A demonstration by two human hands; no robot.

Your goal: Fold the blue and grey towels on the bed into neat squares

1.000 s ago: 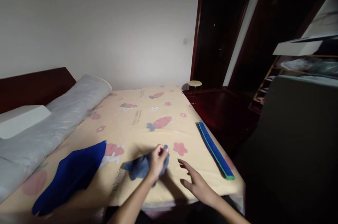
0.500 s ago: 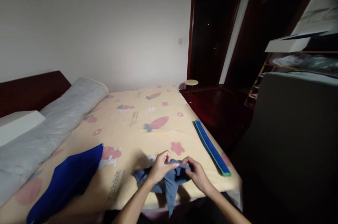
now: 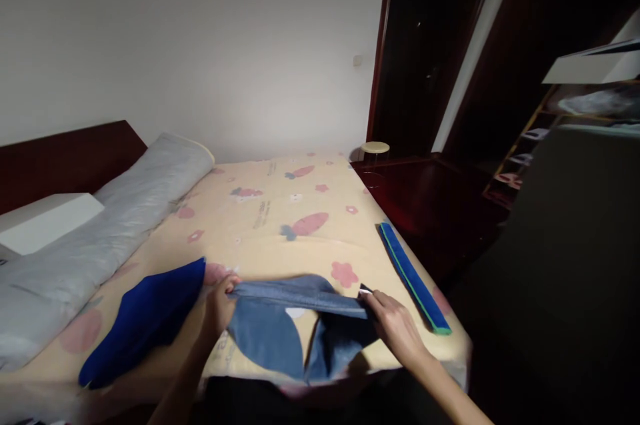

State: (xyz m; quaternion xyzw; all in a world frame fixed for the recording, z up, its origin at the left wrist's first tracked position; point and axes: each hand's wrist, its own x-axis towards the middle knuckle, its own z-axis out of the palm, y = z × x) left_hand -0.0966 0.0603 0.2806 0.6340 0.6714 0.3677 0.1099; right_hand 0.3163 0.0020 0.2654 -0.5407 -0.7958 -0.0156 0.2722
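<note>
A grey-blue cloth [image 3: 267, 335] is stretched between my hands over the near edge of the bed, its long folded upper edge drawn nearly straight. My left hand [image 3: 221, 303] is closed on the left end of that edge. At the other end, my right hand [image 3: 397, 326] pinches the fabric, and a small white tag [image 3: 365, 290] pokes out beside its fingers. Lower parts of the cloth droop onto the sheet. To the left lies a dark blue cloth [image 3: 145, 318]. A folded blue strip with green edging [image 3: 414, 278] rests along the bed's right side.
The bed [image 3: 270, 248] wears a cream sheet printed with carrots and flowers. A grey bedding roll [image 3: 135, 211] and a white box [image 3: 50, 221] lie by the headboard [image 3: 75, 151]. Beyond stand a round stool [image 3: 375, 147] and a dark door [image 3: 425, 45]; shelves [image 3: 530, 145] are at right.
My hands have moved apart, left hand to the left and right hand slightly right. The bunched grey-blue cloth is now spread out with its edge pulled taut. The view has shifted a little.
</note>
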